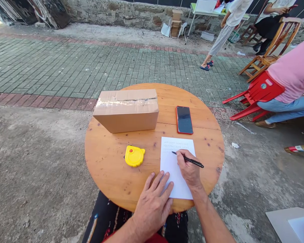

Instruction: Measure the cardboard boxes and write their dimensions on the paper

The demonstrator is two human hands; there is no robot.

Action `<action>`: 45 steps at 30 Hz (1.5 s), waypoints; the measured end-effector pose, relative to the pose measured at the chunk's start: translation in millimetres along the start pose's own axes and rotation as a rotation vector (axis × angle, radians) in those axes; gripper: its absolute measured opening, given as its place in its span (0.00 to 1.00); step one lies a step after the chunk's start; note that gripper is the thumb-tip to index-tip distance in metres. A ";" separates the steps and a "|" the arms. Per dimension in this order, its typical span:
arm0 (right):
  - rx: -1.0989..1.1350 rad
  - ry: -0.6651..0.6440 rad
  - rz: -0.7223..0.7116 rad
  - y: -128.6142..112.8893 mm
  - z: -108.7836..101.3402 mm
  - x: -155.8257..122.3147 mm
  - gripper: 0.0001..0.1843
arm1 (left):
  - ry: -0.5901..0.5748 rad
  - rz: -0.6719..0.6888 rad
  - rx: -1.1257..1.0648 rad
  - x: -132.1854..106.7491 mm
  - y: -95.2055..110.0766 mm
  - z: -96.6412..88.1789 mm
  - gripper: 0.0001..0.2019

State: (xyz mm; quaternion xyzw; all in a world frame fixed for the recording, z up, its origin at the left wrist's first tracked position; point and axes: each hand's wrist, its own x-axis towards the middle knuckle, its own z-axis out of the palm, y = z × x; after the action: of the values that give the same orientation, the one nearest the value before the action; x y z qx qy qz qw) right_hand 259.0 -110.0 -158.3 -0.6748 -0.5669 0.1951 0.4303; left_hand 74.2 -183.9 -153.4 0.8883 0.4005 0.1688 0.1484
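Note:
A black pen (193, 161) is pinched in my right hand (189, 170), its tip close to the last of several written lines on a white sheet of paper (176, 185). Whether the tip touches the sheet I cannot tell. My left hand (155, 199) lies flat with fingers stretched out, its fingertips at the sheet's left edge. Left of the paper rests a yellow tape measure (134, 157) with a red button. Beyond the sheet lies a phone (184, 119) in a red case, screen dark. A taped cardboard box (131, 121) stands at the back left.
All this is on a round wooden table (205, 145). To the right, a person in pink sits on a red plastic chair (263, 86) near a wooden chair (270, 50). Another person stands by a far table (205, 12). A bottle (300, 149) lies on the ground.

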 end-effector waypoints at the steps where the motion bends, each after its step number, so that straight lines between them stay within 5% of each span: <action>1: 0.000 0.000 0.001 0.0 -0.1 0.1 0.13 | -0.001 0.000 0.000 -0.1 0.0 -0.1 0.19; 45: 0.026 0.031 0.047 2.3 -0.8 -0.8 0.13 | 0.041 0.011 0.004 2.0 0.0 0.4 0.18</action>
State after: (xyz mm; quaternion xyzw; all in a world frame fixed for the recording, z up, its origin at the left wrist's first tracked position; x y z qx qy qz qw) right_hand 260.7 -111.0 -159.9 -0.6852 -0.5419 0.2020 0.4429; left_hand 75.7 -182.4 -153.4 0.8871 0.3989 0.1870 0.1374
